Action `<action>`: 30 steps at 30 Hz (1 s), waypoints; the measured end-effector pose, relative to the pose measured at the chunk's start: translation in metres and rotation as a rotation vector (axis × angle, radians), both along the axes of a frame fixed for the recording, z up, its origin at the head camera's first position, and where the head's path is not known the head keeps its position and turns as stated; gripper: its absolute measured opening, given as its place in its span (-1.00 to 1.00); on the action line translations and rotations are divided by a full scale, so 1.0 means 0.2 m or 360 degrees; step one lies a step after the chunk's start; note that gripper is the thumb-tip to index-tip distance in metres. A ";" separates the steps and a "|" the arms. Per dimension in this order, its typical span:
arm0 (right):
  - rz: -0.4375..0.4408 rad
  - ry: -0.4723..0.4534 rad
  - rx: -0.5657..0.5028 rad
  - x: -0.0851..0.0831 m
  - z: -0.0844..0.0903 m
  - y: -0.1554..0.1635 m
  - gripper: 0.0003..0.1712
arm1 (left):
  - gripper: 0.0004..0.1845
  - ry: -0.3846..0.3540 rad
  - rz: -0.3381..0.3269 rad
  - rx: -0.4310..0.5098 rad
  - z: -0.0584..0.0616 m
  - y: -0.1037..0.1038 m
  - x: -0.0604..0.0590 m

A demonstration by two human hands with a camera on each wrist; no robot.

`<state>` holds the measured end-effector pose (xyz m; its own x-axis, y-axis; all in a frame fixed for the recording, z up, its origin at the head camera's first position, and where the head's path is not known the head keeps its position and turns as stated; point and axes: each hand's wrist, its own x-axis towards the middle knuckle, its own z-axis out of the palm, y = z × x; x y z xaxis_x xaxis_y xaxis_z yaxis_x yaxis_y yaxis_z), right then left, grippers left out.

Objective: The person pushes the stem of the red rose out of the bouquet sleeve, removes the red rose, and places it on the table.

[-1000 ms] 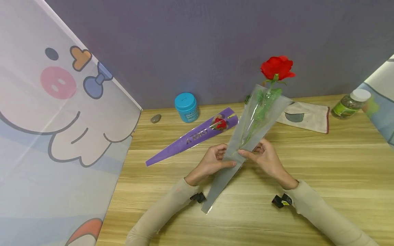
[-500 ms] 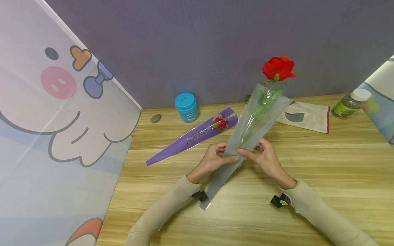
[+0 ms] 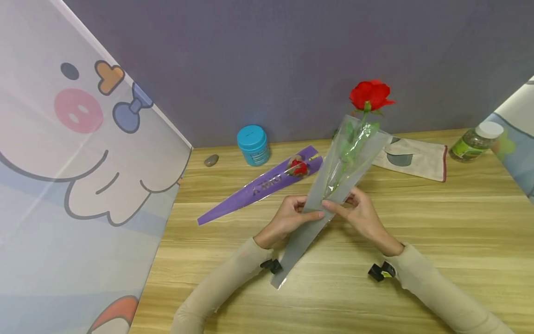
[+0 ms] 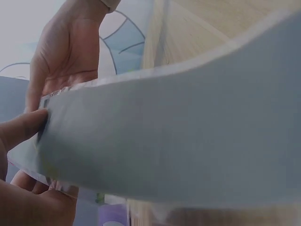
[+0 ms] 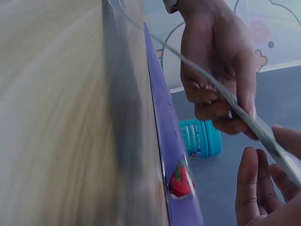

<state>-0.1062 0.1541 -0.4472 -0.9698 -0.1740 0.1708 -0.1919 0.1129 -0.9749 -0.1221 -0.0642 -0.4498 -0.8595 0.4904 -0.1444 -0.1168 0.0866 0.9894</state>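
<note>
The left hand (image 3: 288, 218) and right hand (image 3: 360, 213) pinch the grey sleeve (image 3: 310, 222) above the table (image 3: 459, 222); the red rose (image 3: 369, 95) pokes out on top; the sleeve blurs its stem and hides some fingers.

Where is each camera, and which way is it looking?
Head: up on the head, looking down at the wooden table; both hands and sleeves show, left hand, right hand, holding the grey sleeve with the red rose.
Left wrist: beside the grey sleeve, facing the right hand.
Right wrist: low, facing the left hand, purple sleeve and teal jar.
All share the grey sleeve.
</note>
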 end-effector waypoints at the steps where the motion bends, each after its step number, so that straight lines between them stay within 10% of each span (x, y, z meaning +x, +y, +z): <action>1: -0.0014 -0.0001 0.0021 0.00 0.01 0.01 -0.52 | -0.61 0.0006 -0.0002 -0.0007 0.00 0.00 0.00; 30: -0.0085 -0.0233 -0.0727 -0.25 0.29 0.30 -0.75 | -0.58 -0.0004 -0.0045 -0.0040 0.01 -0.04 0.02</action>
